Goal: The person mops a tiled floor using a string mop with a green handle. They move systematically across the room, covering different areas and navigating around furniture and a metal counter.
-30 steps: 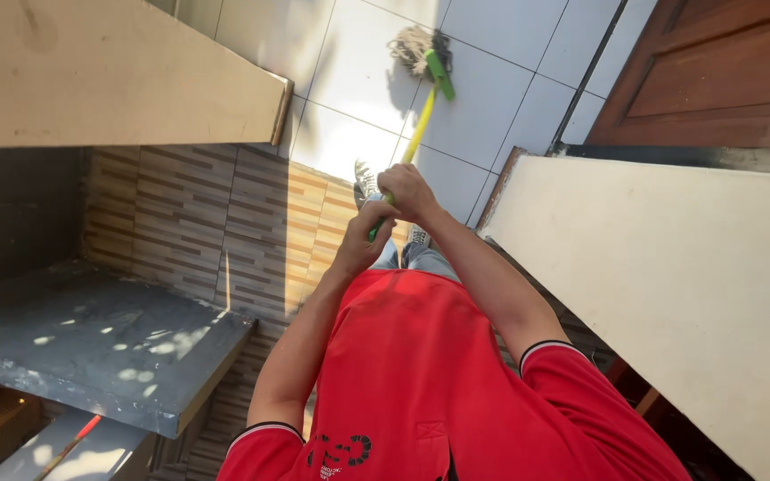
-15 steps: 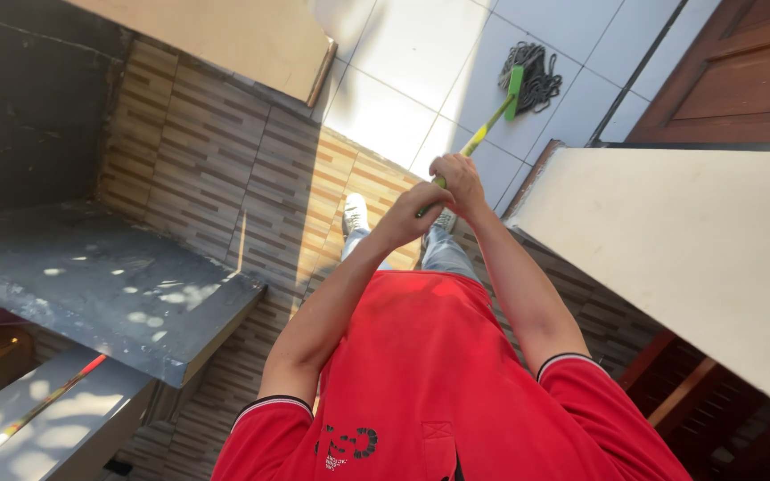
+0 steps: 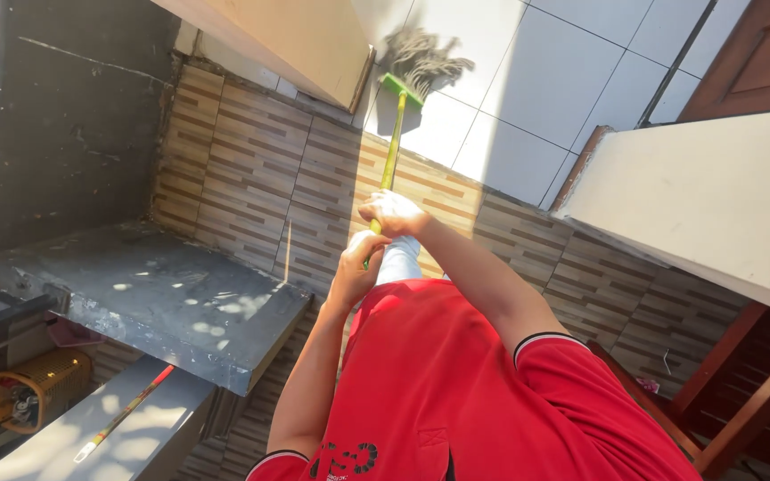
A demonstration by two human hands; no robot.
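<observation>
A mop with a yellow-green handle (image 3: pixel 391 158) and a grey string head (image 3: pixel 422 61) reaches out over the white floor tiles (image 3: pixel 528 98). My right hand (image 3: pixel 391 212) grips the handle higher up. My left hand (image 3: pixel 356 265) grips it just below, closer to my red shirt. The mop head lies on the white tiles beside the corner of a beige wall (image 3: pixel 296 40).
A dark concrete slab (image 3: pixel 153 298) juts out at left over the brown striped tiles (image 3: pixel 260 178). A thin stick (image 3: pixel 122 414) lies on a grey ledge below it. A yellow basket (image 3: pixel 33 392) sits bottom left. A beige wall (image 3: pixel 715 200) and wooden frame (image 3: pixel 741 401) stand right.
The mop head has swung left across the white tiles, from near the wooden door to the beige wall's corner. Both hands moved left with the handle, and the view shifted.
</observation>
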